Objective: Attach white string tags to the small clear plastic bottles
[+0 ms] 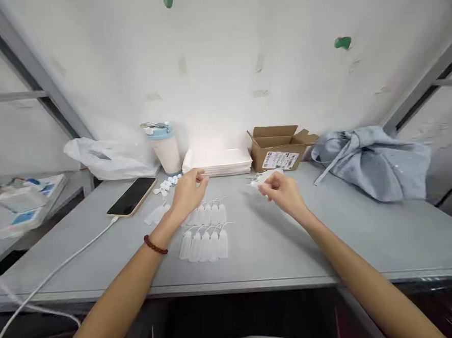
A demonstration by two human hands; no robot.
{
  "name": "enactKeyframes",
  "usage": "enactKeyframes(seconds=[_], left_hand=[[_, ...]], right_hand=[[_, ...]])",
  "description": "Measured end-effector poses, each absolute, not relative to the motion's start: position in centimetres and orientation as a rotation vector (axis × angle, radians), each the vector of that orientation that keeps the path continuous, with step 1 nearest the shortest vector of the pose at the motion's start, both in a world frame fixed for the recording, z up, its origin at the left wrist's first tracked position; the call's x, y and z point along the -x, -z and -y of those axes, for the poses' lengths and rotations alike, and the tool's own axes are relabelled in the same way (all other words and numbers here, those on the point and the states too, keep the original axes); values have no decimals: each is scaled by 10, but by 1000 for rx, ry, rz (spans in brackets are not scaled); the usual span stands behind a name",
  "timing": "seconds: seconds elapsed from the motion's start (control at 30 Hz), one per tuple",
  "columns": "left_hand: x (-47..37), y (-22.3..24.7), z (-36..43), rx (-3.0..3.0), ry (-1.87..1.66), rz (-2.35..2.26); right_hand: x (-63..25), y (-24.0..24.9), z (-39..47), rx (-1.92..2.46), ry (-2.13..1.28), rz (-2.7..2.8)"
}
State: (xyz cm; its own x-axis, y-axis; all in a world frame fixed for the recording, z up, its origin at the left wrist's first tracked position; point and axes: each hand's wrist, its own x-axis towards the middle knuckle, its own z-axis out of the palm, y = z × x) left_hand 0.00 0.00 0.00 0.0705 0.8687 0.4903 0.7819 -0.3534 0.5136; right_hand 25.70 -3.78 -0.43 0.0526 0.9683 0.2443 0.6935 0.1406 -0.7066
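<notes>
Over the back middle of the table, my left hand [189, 194] has half-curled fingers with a gap between thumb and index finger, and nothing shows in it. Small white round pieces [166, 185] lie just left of it. My right hand [283, 192] is closed in a pinch beside a small pile of white pieces [265, 177]; what sits between its fingertips is too small to make out. Nearer the front edge, several flat, translucent white tags with thin loops [204, 246] lie in a neat row. A second row of tags [213, 213] lies behind, partly hidden by my left wrist.
A phone [133, 197] on a white cable [69, 262] lies at left. Along the wall stand a plastic bag [108, 158], a lidded cup [165, 151], a stack of white sheets [221, 163], an open cardboard box [280, 148] and a crumpled blue-grey cloth [379, 164].
</notes>
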Motion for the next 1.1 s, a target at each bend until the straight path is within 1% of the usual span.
enactKeyframes(seconds=[0.17, 0.3, 0.47, 0.7, 0.83, 0.93, 1.1], left_hand=[[17, -3, -9, -2138, -1135, -1924], [29, -3, -16, -2044, -1114, -2024], [49, -3, -24, -1988, -1014, -2138], [79, -5, -35, -1873, -764, -2237], [80, 2, -39, -2025, -645, -2198], [72, 11, -43, -2231, -597, -2141], [63, 20, -48, -2413, -411, -2146]], right_hand=[[-251, 8, 38, 1935, -209, 1947], [-249, 3, 42, 2138, -58, 2115], [-250, 0, 42, 2209, 41, 2213], [-256, 1, 36, 2223, 133, 2247], [-256, -1, 38, 2190, 79, 2203], [-251, 1, 42, 2077, -54, 2125], [-229, 10, 59, 1556, -603, 2135]])
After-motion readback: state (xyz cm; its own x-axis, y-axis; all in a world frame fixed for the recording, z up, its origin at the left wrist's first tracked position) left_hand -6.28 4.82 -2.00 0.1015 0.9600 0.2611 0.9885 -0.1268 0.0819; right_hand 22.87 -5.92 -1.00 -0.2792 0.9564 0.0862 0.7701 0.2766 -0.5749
